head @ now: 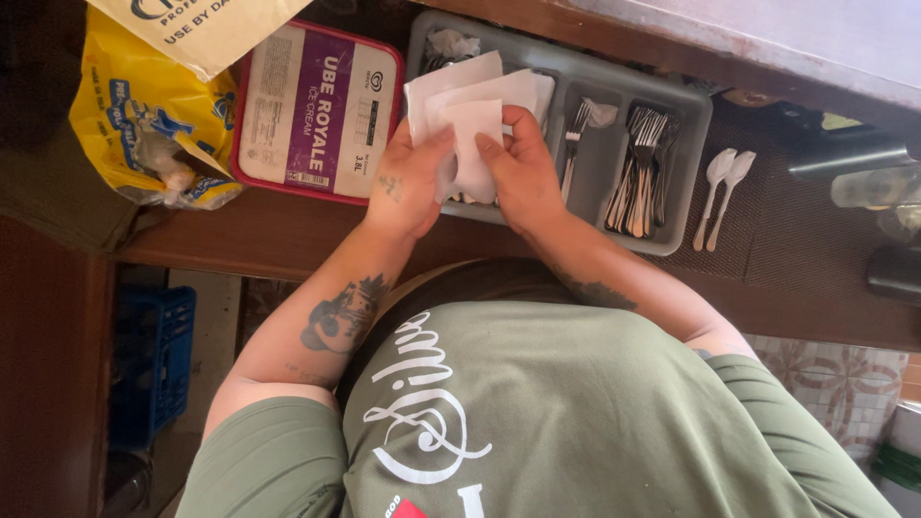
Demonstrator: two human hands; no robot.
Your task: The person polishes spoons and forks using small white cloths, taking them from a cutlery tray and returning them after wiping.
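Napkins (477, 115) between both hands, over cutlery tray (686, 173). Forks (641, 171) in tray's right compartments. Two spoons (724, 192) right of tray. Tub (317, 110) left of tray, bag (144, 115) beyond.

Purple-labelled red tub (317, 110) beside yellow bag (144, 115).

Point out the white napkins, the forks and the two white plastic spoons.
white napkins (477, 144), head view, on the front sheet between both hands.
forks (641, 173), head view, on the handles bunched in the tray.
white plastic spoons (721, 197), head view, on the handles.
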